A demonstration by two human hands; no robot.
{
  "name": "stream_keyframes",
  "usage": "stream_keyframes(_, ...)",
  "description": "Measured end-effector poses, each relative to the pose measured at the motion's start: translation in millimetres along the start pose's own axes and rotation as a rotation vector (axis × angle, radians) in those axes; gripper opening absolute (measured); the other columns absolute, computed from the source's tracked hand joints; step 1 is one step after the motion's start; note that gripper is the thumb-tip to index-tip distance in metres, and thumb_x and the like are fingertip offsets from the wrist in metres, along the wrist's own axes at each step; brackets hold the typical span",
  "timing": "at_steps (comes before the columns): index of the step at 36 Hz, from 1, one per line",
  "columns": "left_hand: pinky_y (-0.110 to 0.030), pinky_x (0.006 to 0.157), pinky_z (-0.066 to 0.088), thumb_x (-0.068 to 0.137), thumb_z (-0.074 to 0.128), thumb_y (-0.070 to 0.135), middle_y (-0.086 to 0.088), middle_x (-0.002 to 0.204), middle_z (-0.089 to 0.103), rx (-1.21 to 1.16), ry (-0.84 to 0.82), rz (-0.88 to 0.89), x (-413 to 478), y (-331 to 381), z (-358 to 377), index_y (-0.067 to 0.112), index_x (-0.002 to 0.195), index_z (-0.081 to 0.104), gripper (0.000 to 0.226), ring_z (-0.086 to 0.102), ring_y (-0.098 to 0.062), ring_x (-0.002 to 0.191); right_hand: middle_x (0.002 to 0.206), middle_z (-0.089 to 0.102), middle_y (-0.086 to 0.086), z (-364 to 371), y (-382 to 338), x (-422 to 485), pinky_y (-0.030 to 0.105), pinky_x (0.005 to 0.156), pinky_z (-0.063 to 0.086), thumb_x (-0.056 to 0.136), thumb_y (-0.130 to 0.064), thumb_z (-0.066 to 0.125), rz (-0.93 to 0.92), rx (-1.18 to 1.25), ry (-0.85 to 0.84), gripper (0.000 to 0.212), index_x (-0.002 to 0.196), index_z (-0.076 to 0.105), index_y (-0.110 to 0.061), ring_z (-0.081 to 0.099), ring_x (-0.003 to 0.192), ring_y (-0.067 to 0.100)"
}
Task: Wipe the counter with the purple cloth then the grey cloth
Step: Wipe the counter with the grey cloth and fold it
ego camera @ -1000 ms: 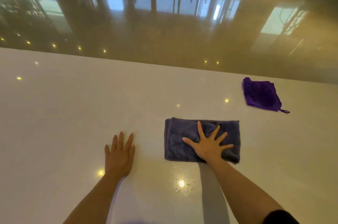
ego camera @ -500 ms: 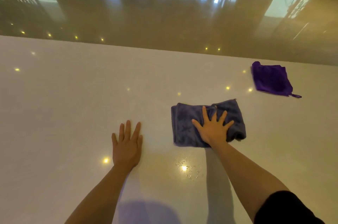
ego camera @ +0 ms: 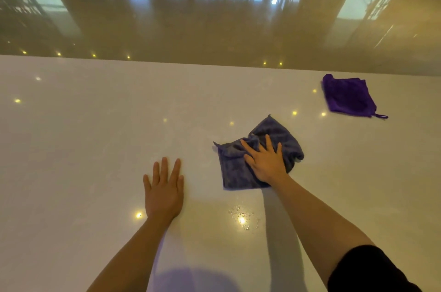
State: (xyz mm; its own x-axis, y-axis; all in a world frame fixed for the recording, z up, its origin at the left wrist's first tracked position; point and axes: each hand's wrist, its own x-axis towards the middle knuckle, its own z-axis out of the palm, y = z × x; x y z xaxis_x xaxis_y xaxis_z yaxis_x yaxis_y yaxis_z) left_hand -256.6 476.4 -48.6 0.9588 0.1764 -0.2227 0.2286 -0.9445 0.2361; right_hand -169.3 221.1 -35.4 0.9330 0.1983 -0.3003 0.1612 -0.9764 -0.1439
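A: Right hand (ego camera: 266,163)?
B: Palm down on the grey cloth (ego camera: 241,170), fingers spread, pressing it flat onto the worktop (ego camera: 71,148). No pinch, just a flat press.
A: Left hand (ego camera: 164,192)?
B: Flat on the bare worktop, fingers together and extended, gripping nothing. It sits just left of the grey cloth, not touching it.
A: Cloth shape?
B: Bunched and rumpled; one corner sticks up toward the far edge, another points left. It lies right of the worktop's middle, nearer the near edge than the far one.
A: Purple cloth (ego camera: 348,96)?
B: Folded, lying near the far edge toward the right, well apart from both hands. A small loop (ego camera: 381,116) trails from its near right corner.
A: Anything else?
B: Water droplets (ego camera: 242,216) on the worktop just nearer than the grey cloth, catching a light reflection. A black sleeve (ego camera: 367,270) shows on the right arm. Glossy floor (ego camera: 214,29) beyond the far edge.
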Motion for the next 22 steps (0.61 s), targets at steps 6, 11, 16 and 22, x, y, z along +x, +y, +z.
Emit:
stream_keyframes(6,-0.045,0.118,-0.004,0.097,0.011,0.039,-0.002,0.158,-0.01,-0.003,-0.016,0.009,-2.3,0.8,-3.4,0.032,0.143,-0.01,0.051,-0.011,-0.021,0.145,0.158,0.002,-0.005,3.9,-14.4,-4.3,0.059,0.111,-0.009,0.096,-0.048,0.016,-0.123,-0.053,-0.034,0.049,0.142,0.0,-0.045,-0.011,0.144,0.03)
stream_keyframes(11,-0.045,0.118,-0.005,0.097,0.011,0.037,-0.003,0.158,-0.011,-0.014,-0.02,0.024,-4.3,1.9,-6.0,0.031,0.144,-0.009,0.051,-0.012,-0.021,0.145,0.158,0.001,-0.007,8.2,-33.3,-16.2,0.058,0.111,-0.011,0.097,-0.046,0.018,-0.216,-0.035,-0.047,0.047,0.142,0.004,-0.045,-0.012,0.144,0.029)
stream_keyframes(16,-0.046,0.118,-0.002,0.097,0.011,0.037,-0.004,0.158,-0.009,0.016,-0.017,0.03,-2.8,0.9,-6.1,0.031,0.145,-0.007,0.051,-0.01,-0.024,0.145,0.158,0.004,-0.009,16.8,-53.8,-35.2,0.057,0.112,-0.013,0.097,-0.044,0.019,-0.291,0.045,-0.041,0.046,0.142,0.01,-0.045,-0.012,0.144,0.027)
stream_keyframes(22,-0.048,0.117,-0.002,0.098,0.013,0.036,-0.005,0.158,-0.011,0.028,-0.04,0.044,-2.4,-0.8,-6.1,0.03,0.144,-0.009,0.052,-0.013,-0.025,0.145,0.157,0.009,-0.007,26.5,-71.1,-59.9,0.051,0.112,-0.018,0.095,-0.048,0.021,-0.344,0.088,-0.051,0.047,0.142,0.015,-0.044,-0.011,0.144,0.025)
